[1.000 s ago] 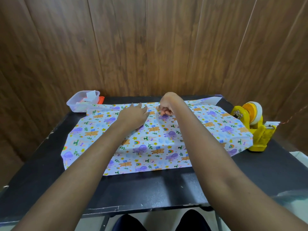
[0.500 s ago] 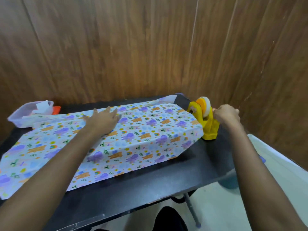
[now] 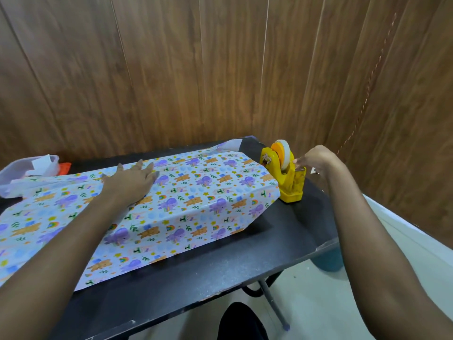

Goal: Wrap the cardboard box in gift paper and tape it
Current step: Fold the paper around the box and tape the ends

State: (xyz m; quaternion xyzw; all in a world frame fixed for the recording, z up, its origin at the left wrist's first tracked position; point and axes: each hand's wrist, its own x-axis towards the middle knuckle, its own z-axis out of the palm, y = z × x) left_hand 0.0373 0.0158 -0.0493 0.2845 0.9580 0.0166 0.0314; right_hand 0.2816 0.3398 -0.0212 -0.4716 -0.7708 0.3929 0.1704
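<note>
Gift paper [image 3: 196, 207] printed with purple elephants, bears and rainbows is folded over the cardboard box on the black table [image 3: 220, 271]; the box itself is hidden under it. My left hand [image 3: 131, 179] lies flat on top of the paper, fingers spread, pressing the fold down. My right hand [image 3: 312, 158] is at the far side of the yellow tape dispenser [image 3: 286, 175], its fingertips pinched at the tape end by the cutter. The tape roll [image 3: 282, 153] sits upright in the dispenser.
A clear plastic tub [image 3: 24, 173] with white paper scraps stands at the back left, an orange item [image 3: 64, 167] beside it. Wood-panel walls close the back and right. The table's right edge lies just past the dispenser.
My right hand left the paper's seam and went right to the tape dispenser, where it now pinches at the tape end. My left hand stayed pressing the paper. The view swung right.
</note>
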